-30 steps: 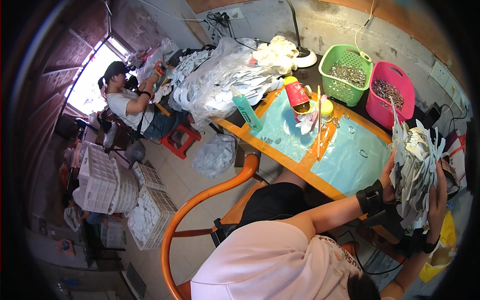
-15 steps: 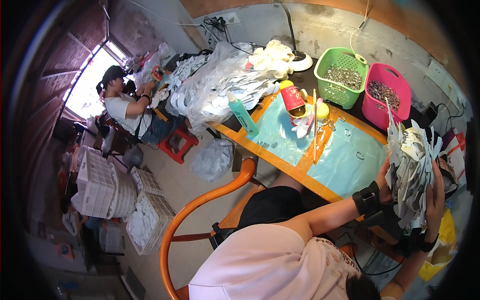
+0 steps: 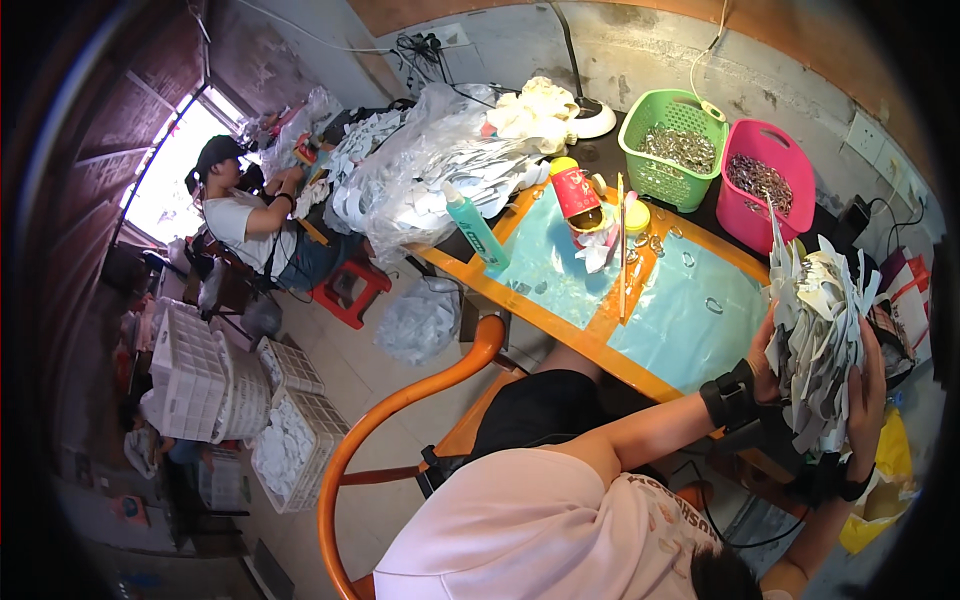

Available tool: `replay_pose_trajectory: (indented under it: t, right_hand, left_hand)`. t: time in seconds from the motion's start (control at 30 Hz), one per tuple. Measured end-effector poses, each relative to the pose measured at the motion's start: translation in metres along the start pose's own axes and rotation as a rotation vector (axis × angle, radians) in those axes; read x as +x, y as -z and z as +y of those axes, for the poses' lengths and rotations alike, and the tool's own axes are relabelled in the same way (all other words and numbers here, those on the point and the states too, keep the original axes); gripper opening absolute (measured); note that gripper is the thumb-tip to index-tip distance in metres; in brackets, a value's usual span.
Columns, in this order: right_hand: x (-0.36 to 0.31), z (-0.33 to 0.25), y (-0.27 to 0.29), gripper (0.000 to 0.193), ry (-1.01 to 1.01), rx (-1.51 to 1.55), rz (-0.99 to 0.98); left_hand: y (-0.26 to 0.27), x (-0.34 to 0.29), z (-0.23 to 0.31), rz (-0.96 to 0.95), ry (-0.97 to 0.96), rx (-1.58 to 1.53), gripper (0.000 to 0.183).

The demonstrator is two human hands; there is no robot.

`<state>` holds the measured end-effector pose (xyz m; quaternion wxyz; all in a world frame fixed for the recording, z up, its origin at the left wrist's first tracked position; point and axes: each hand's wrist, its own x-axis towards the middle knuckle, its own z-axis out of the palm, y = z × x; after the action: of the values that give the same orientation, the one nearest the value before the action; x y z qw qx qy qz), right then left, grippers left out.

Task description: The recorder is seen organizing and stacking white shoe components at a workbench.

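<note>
A thick bundle of white and grey flat cut pieces point(image 3: 815, 345) stands off the right end of the table, squeezed between my two hands. My left hand point(image 3: 764, 358) presses its left side, the fingers partly hidden behind the pieces. Along the right side lies my right hand point(image 3: 868, 395), its fingers stretched upward against the edges. Left of the bundle, a light blue sheet point(image 3: 690, 330) covers the orange-edged table, with a few metal rings point(image 3: 714, 306) on it. A thin stick point(image 3: 622, 250) lies by a tilted red container point(image 3: 576, 193) and a teal bottle point(image 3: 475, 230).
Green point(image 3: 640, 170) and pink point(image 3: 740, 200) baskets of metal rings stand against the wall. A plastic-wrapped heap of white pieces point(image 3: 440, 170) covers the table's far left. An orange chair arm point(image 3: 400, 400) curves beside me. Another person point(image 3: 245, 215) sits near white crates point(image 3: 190, 370).
The view has shifted slightly, so the table and baskets appear a little further left. Both hands still hold the bundle, with little visible movement.
</note>
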<state>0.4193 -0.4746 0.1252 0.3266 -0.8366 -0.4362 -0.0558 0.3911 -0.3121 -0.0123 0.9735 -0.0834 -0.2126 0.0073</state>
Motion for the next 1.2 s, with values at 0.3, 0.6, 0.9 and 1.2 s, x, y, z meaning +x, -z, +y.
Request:
replay_pose_trajectory:
  t: [0.3, 0.6, 0.9, 1.2]
  right_hand:
    - [0.001, -0.001, -0.001, 0.051, -0.033, 0.01, -0.004]
    - [0.001, -0.001, -0.003, 0.051, -0.038, 0.056, -0.02]
    - [0.0, -0.001, -0.005, 0.052, -0.047, -0.036, 0.01]
    - [-0.003, 0.005, -0.015, 0.05, -0.095, 0.03, 0.104]
  left_hand:
    - [-0.003, 0.0, 0.002, 0.062, 0.006, 0.0, 0.061]
    - [-0.001, -0.001, 0.004, 0.186, 0.044, 0.069, 0.074]
    - [0.03, -0.01, 0.009, -0.003, 0.007, 0.096, 0.073]
    - [0.055, -0.012, 0.022, 0.035, 0.217, 0.199, 0.084]
